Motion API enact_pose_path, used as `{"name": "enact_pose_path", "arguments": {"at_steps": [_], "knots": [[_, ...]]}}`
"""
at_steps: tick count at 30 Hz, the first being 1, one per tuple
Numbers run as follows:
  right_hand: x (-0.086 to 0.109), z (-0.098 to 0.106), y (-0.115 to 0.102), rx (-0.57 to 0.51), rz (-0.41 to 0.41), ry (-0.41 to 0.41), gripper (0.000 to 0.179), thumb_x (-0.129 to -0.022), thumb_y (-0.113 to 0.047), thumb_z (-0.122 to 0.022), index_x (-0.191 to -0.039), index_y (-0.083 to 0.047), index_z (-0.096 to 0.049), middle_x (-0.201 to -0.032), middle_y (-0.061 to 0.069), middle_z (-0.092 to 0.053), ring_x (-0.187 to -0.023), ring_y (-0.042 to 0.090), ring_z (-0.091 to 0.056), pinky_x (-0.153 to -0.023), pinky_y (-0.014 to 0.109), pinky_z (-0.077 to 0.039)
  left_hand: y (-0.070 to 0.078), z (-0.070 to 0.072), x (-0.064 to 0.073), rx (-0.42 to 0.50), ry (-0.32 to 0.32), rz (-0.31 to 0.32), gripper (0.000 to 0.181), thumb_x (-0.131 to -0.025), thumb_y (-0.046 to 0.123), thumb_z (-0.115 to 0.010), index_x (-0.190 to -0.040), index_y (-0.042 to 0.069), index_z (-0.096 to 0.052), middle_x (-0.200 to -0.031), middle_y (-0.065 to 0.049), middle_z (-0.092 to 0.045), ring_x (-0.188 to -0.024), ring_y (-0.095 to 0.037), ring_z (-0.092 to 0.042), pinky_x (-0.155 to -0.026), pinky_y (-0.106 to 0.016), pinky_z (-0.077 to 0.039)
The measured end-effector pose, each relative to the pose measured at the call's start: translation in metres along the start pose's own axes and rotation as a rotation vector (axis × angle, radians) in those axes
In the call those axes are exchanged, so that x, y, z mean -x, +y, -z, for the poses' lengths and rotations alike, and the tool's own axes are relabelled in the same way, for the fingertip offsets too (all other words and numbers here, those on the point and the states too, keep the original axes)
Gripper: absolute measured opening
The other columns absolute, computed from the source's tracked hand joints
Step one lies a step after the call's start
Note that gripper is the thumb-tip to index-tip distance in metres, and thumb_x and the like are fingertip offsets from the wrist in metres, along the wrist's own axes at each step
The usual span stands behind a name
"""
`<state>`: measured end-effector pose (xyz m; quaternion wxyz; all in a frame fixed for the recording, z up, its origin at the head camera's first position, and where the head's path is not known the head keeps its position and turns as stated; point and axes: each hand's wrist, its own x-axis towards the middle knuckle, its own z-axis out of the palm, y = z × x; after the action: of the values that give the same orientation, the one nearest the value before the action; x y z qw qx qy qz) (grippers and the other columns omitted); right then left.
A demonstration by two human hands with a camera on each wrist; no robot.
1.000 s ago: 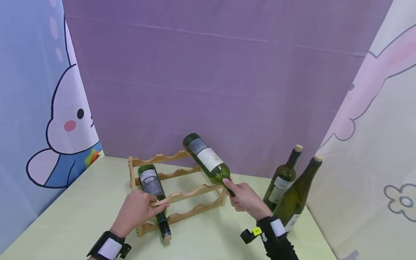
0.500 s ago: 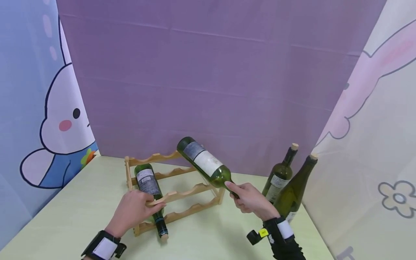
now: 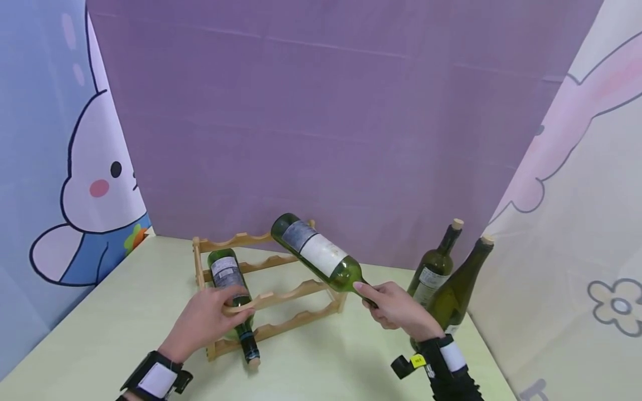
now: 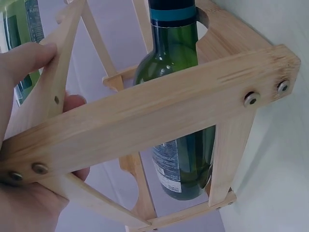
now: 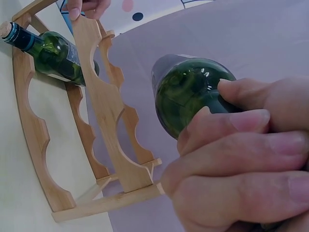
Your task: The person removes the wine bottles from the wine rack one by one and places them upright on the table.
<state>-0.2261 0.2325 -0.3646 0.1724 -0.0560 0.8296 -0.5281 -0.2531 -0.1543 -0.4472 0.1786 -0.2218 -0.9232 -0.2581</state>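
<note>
My left hand (image 3: 205, 320) grips the left end of the front upper rail of a wooden wine rack (image 3: 293, 320). In the left wrist view, the fingers (image 4: 75, 101) show behind the rail. One green wine bottle (image 3: 228, 273) lies in the rack's lower tier at the left, its corked neck sticking out in front. My right hand (image 3: 398, 306) holds a second green wine bottle (image 3: 321, 253) by the neck. This bottle slants over the rack's right half, base up and to the left. Its rounded shoulder (image 5: 193, 92) faces the right wrist camera.
Two corked bottles stand at the right: a dark green bottle (image 3: 433, 267) behind, and a taller olive-green bottle (image 3: 463, 284) partly hidden by my right forearm. A purple backdrop (image 3: 321, 139) rises behind the pale table (image 3: 135, 312). Cartoon-printed sheets hang on both sides.
The bottle in my right hand has tilted flatter, its base sinking left while the neck and hand shift slightly right. My left hand stays on the rail, one finger lifting a little.
</note>
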Motion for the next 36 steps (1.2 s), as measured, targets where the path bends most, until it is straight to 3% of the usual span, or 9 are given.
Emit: {"name": "enact_pose_path", "arguments": {"at_steps": [4, 7, 12, 22, 27, 36], "knots": [[0.004, 0.002, -0.002, 0.015, 0.001, -0.009, 0.059, -0.089, -0.062, -0.058, -0.074, -0.005, -0.051, -0.054, -0.003, -0.022, -0.043, 0.011, -0.013, -0.04, 0.026, -0.016, 0.0, 0.003, 0.0, 0.044, 0.016, -0.003, 0.051, -0.078, 0.044, -0.08, -0.122, 0.02, -0.067, -0.081, 0.01, -0.061, -0.069, -0.009, -0.055, -0.059, -0.027, -0.047], [0.007, 0.003, -0.004, 0.021, 0.008, -0.017, 0.058, -0.09, -0.061, -0.058, -0.074, -0.005, -0.05, -0.055, -0.002, -0.021, -0.043, 0.011, -0.013, -0.04, 0.026, -0.016, 0.0, 0.006, 0.001, 0.047, 0.028, -0.02, 0.063, -0.077, 0.048, -0.079, -0.131, 0.02, -0.061, -0.104, 0.0, -0.067, -0.088, -0.018, -0.063, -0.071, -0.037, -0.054], [0.013, 0.005, -0.006, 0.045, 0.005, -0.015, 0.058, -0.09, -0.061, -0.058, -0.074, -0.006, -0.051, -0.055, -0.002, -0.022, -0.043, 0.011, -0.014, -0.04, 0.026, -0.016, -0.002, 0.009, 0.003, -0.012, 0.061, -0.061, 0.08, -0.074, 0.061, -0.076, -0.139, 0.021, -0.055, -0.131, -0.008, -0.057, -0.11, -0.03, -0.06, -0.082, -0.05, -0.053], [0.021, 0.007, -0.007, 0.071, -0.019, -0.025, 0.058, -0.089, -0.062, -0.059, -0.074, -0.007, -0.052, -0.056, -0.003, -0.024, -0.044, 0.011, -0.016, -0.04, 0.026, -0.017, 0.003, 0.019, 0.001, -0.019, 0.145, -0.15, 0.1, -0.068, 0.066, -0.077, -0.15, 0.022, -0.04, -0.146, -0.01, -0.039, -0.132, -0.029, -0.036, -0.093, -0.059, -0.044], [0.026, 0.009, -0.008, 0.097, -0.018, -0.023, 0.058, -0.088, -0.062, -0.058, -0.072, -0.008, -0.051, -0.056, -0.004, -0.025, -0.044, 0.01, -0.017, -0.04, 0.025, -0.018, 0.01, 0.024, -0.003, -0.04, 0.193, -0.199, 0.107, -0.066, 0.068, -0.076, -0.153, 0.021, -0.036, -0.149, -0.01, -0.035, -0.136, -0.03, -0.031, -0.094, -0.061, -0.042], [0.036, 0.011, -0.011, 0.123, -0.021, -0.029, 0.059, -0.088, -0.063, -0.059, -0.074, -0.006, -0.053, -0.055, -0.004, -0.027, -0.044, 0.01, -0.019, -0.04, 0.024, -0.019, 0.026, 0.033, -0.008, -0.05, 0.219, -0.259, 0.109, -0.063, 0.068, -0.078, -0.155, 0.031, -0.032, -0.157, -0.007, -0.027, -0.141, -0.03, -0.024, -0.096, -0.065, -0.037]]}}
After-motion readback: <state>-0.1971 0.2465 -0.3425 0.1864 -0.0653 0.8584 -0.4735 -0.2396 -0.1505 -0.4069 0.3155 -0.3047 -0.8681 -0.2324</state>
